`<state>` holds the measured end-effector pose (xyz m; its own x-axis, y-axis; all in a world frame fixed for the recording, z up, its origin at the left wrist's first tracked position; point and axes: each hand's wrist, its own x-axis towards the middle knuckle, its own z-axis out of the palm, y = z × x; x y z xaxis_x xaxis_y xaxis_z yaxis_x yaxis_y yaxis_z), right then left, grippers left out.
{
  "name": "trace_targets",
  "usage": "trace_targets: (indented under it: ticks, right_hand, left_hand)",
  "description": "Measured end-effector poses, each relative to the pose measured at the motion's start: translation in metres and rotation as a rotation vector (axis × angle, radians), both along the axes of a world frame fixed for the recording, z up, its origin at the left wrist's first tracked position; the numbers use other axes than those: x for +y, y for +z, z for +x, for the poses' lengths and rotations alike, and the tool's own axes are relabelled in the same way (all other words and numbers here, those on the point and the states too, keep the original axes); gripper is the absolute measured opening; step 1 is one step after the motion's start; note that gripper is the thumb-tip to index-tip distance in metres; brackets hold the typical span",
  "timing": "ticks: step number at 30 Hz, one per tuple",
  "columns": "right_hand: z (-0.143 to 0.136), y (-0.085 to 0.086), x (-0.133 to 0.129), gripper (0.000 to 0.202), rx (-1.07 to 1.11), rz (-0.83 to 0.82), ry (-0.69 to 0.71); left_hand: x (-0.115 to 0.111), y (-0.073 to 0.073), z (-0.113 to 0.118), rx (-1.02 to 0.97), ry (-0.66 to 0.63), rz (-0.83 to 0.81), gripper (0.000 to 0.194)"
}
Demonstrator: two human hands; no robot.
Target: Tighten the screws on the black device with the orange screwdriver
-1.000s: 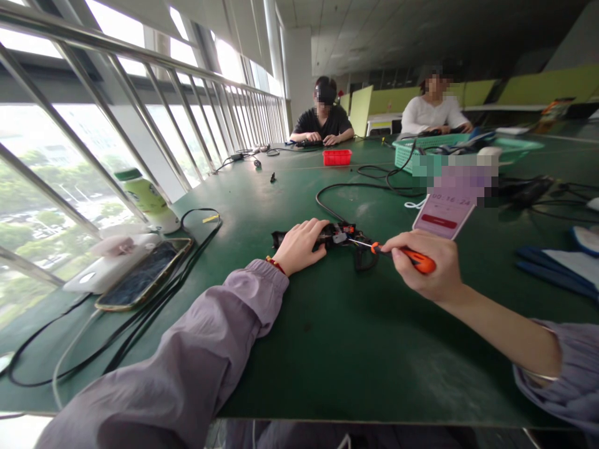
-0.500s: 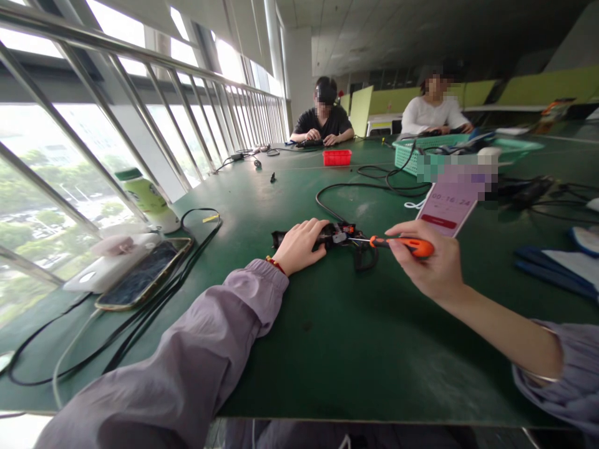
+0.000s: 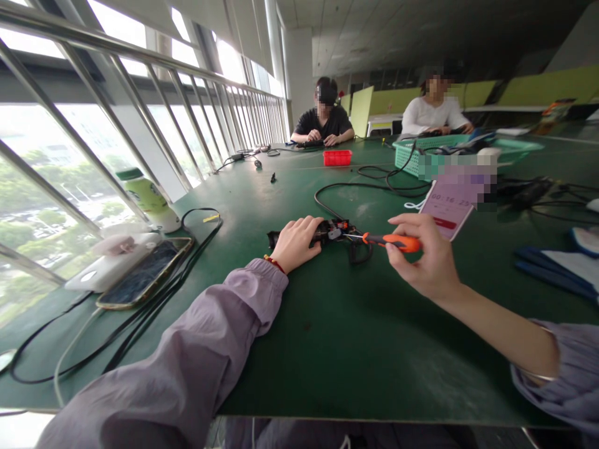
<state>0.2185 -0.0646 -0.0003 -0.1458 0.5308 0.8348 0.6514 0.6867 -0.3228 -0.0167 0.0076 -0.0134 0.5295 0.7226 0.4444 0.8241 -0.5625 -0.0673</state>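
Observation:
A black corded device (image 3: 322, 232) lies on the green table with its inner parts bared at the right end, where small orange and grey pieces show. My left hand (image 3: 298, 242) is wrapped over its body and presses it to the tabletop. My right hand (image 3: 423, 255) grips the orange-and-black handle of a screwdriver (image 3: 393, 241), its index finger raised off the handle. The thin shaft points left, and its tip is at the bared parts; whether it sits in a screw is too small to tell. Dark wires loop below the tip.
A phone showing a timer (image 3: 452, 209) stands tilted behind my right hand. Beyond are a red basket (image 3: 337, 158), a green basket (image 3: 407, 157) and two people. On the left are a bottle (image 3: 150, 199), a phone (image 3: 146, 274) and cables. Blue-and-white cloth (image 3: 556, 268) lies right.
The device and my left hand have shifted slightly left. My right hand and the screwdriver have also moved a little left, and the index finger has lifted from the handle.

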Motion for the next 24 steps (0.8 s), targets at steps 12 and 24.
trace_targets:
  ticks: [12, 24]
  right_hand:
    - [0.002, -0.0032, 0.0045, 0.029, 0.079, -0.008, -0.008]
    - [0.0021, -0.0049, 0.0045, 0.024, 0.067, -0.021, -0.013]
  left_hand:
    - [0.0022, -0.0007, -0.0027, -0.06, -0.032, -0.032, 0.047]
    - [0.0034, -0.0029, -0.0018, -0.049, -0.005, -0.054, 0.049]
